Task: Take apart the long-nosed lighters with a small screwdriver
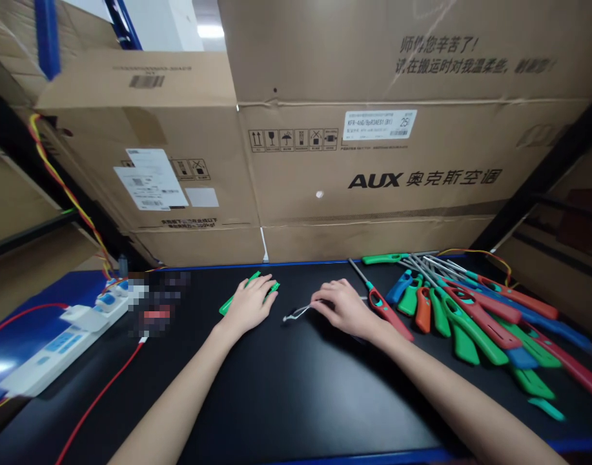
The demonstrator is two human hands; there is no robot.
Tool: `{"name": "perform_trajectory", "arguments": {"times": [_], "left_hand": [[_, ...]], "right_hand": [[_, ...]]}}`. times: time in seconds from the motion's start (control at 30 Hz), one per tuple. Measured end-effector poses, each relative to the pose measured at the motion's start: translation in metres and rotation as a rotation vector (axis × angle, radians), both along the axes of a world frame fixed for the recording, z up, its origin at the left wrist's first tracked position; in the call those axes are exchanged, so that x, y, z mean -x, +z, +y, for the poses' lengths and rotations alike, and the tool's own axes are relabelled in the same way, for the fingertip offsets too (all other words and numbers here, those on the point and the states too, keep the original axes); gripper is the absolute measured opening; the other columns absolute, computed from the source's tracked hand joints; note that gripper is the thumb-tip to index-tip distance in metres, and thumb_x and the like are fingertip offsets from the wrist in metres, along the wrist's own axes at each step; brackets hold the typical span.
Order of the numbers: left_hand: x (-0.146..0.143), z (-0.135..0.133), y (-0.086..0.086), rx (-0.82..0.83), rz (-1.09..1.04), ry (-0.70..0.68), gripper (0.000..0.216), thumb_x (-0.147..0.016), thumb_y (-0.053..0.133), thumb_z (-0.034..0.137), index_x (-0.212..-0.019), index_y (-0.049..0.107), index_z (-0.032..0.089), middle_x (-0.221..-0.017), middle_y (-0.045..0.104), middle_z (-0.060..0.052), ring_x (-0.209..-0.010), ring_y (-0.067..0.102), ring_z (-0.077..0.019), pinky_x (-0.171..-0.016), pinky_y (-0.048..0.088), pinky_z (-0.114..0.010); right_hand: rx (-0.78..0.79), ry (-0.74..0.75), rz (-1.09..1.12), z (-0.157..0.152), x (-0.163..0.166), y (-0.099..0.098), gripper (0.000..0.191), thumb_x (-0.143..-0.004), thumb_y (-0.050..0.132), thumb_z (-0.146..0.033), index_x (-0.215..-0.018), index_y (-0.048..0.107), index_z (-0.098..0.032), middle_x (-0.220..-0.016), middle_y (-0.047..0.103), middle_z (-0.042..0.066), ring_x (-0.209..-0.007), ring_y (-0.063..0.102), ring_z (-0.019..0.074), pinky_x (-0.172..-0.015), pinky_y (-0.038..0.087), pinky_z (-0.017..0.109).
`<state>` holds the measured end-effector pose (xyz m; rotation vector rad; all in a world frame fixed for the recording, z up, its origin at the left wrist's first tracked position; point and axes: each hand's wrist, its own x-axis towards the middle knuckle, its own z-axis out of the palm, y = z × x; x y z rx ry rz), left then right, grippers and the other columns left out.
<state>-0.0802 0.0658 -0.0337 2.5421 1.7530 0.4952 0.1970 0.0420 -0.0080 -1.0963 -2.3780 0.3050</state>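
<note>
My left hand (248, 303) is lowered over a green plastic lighter casing (226, 306) on the black tabletop. Its fingers curve down onto the casing and hide most of it. Some green shows at the thumb and forefinger tips. Opposite, my right hand (343, 309) pinches a thin, pale wire-like piece (299, 312) between thumb and fingertips. That piece points left, just above the table, and its exact kind is unclear. Just beyond the right hand lies a red long-necked lighter (390, 314), its metal tube pointing away to the back.
Several red, green, blue and orange lighters (474, 316) are heaped at the right. At the left lie a white power strip (48, 355), a red cable (102, 394) and a blurred-out object (157, 307). A cardboard wall (300, 206) closes the back of the black table (276, 400).
</note>
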Motion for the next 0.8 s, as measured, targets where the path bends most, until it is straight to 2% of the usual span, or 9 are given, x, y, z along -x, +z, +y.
{"name": "perform_trajectory", "arguments": {"times": [0.1,0.2,0.33,0.53,0.67,0.73,0.8], "left_hand": [[0.015,0.012,0.004,0.023,-0.020,0.055,0.043,-0.101,0.041,0.043,-0.134,0.062,0.026,-0.148,0.059,-0.009,-0.140,0.052,-0.0287,-0.120,0.037,-0.057],[0.026,0.017,0.010,0.054,-0.074,0.069,0.048,-0.100,0.041,0.047,-0.140,0.057,0.024,-0.152,0.054,-0.010,-0.143,0.049,-0.0277,-0.121,0.036,-0.054],[0.038,0.017,0.020,0.044,-0.181,0.084,0.052,-0.101,0.037,0.050,-0.139,0.058,0.022,-0.155,0.051,-0.009,-0.147,0.044,-0.0260,-0.125,0.032,-0.053],[0.051,0.013,0.021,0.017,-0.236,0.075,0.048,-0.100,0.038,0.049,-0.127,0.067,0.022,-0.141,0.064,-0.009,-0.135,0.055,-0.0265,-0.119,0.042,-0.051],[0.046,0.005,0.018,0.022,-0.193,0.055,0.050,-0.099,0.039,0.050,-0.131,0.064,0.020,-0.140,0.064,-0.010,-0.137,0.053,-0.0297,-0.118,0.041,-0.054],[0.042,0.001,0.020,-0.003,-0.171,0.032,0.051,-0.100,0.039,0.049,-0.135,0.061,0.020,-0.141,0.063,-0.010,-0.138,0.052,-0.0305,-0.118,0.041,-0.055],[0.040,-0.001,0.024,-0.038,-0.151,0.020,0.048,-0.100,0.039,0.048,-0.133,0.063,0.021,-0.140,0.064,-0.010,-0.138,0.053,-0.0304,-0.118,0.041,-0.054]], "right_hand": [[0.025,0.176,-0.084,0.016,0.030,-0.001,0.021,-0.104,0.056,-0.033,-0.099,0.073,-0.022,-0.093,0.069,0.004,-0.089,0.061,0.0170,-0.087,0.033,0.032],[0.025,0.256,-0.119,0.035,0.059,-0.007,0.015,-0.102,0.061,-0.029,-0.101,0.074,-0.022,-0.098,0.069,0.004,-0.091,0.060,0.0168,-0.088,0.033,0.032],[-0.009,0.252,-0.114,0.057,0.089,-0.020,0.015,-0.101,0.063,-0.031,-0.101,0.077,-0.025,-0.106,0.067,0.004,-0.097,0.056,0.0179,-0.091,0.034,0.033],[-0.073,0.261,-0.095,0.071,0.113,-0.024,0.020,-0.093,0.073,-0.039,-0.112,0.078,-0.032,-0.118,0.063,0.006,-0.110,0.049,0.0222,-0.099,0.034,0.037],[-0.079,0.205,-0.069,0.062,0.101,-0.012,0.048,-0.089,0.077,-0.046,-0.132,0.068,-0.028,-0.128,0.060,0.010,-0.114,0.050,0.0250,-0.102,0.038,0.039],[-0.106,0.108,-0.057,0.055,0.077,-0.001,0.043,-0.093,0.072,-0.045,-0.131,0.068,-0.025,-0.128,0.061,0.010,-0.112,0.053,0.0250,-0.101,0.040,0.038],[-0.108,-0.083,-0.070,0.046,0.042,0.009,0.029,-0.098,0.063,-0.040,-0.121,0.072,-0.024,-0.121,0.065,0.009,-0.106,0.059,0.0230,-0.096,0.043,0.035]]}}
